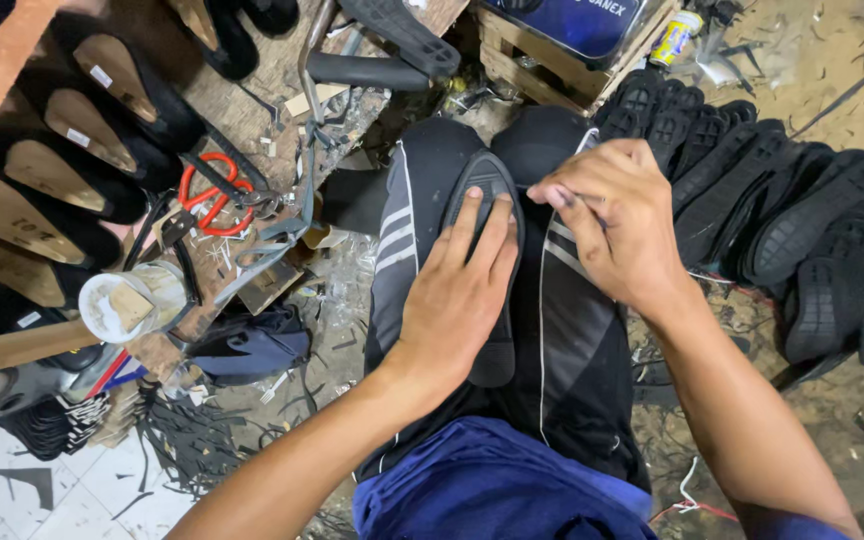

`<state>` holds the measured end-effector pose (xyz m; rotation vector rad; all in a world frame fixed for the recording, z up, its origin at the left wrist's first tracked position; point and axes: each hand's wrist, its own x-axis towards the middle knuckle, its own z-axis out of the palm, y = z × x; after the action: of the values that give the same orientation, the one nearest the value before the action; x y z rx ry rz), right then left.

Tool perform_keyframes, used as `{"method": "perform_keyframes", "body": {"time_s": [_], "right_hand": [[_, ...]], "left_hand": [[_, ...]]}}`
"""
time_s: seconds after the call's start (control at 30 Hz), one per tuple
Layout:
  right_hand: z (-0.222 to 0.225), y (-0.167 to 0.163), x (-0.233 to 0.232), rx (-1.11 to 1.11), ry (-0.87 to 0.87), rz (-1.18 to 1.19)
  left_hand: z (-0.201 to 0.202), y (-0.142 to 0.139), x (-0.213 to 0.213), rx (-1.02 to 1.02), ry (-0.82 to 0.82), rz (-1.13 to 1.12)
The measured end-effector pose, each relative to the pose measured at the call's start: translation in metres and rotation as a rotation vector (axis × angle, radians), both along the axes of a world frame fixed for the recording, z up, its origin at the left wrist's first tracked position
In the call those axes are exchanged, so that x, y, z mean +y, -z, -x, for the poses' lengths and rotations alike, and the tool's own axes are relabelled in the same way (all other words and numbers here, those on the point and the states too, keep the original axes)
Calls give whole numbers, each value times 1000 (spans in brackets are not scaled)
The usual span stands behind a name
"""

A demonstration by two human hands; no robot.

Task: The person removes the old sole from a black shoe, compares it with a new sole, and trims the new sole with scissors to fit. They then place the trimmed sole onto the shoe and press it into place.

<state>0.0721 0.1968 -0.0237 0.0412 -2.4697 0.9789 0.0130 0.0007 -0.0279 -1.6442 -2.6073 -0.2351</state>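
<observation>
A black rubber shoe sole (pixel 490 180) lies lengthwise on my lap, on black trousers with white stripes (pixel 397 235). My left hand (pixel 457 290) lies flat on the sole, fingers stretched toward its toe end. My right hand (pixel 617 225) curls over the sole's right edge near the toe, fingertips pressed against it. Much of the sole's middle is hidden under my left palm.
Several black soles (pixel 802 230) are stacked on the dirt floor at the right. Black shoes with tan insoles (pixel 52 170) line a wooden bench at the left, with red-handled scissors (pixel 214 192) and a glue pot (pixel 132 300). A wooden crate (pixel 542 70) stands ahead.
</observation>
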Motion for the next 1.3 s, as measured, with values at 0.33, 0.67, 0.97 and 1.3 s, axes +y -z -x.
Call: {"method": "perform_keyframes", "body": {"time_s": [0.33,0.67,0.97,1.3], "right_hand": [[-36,11,-24,72,100,-24],[-64,13,-59,71,114,-16],[-99,25,-80,0,12,-15],[-107,36,-84,-10,64,-17]], "left_hand": [[0,-23,-4,-212,88,38],[-5,-17,-10,-193,65,10],[-11,-4,-14,-100,59,-84],[-14,1,-14,-74,53,-79]]}}
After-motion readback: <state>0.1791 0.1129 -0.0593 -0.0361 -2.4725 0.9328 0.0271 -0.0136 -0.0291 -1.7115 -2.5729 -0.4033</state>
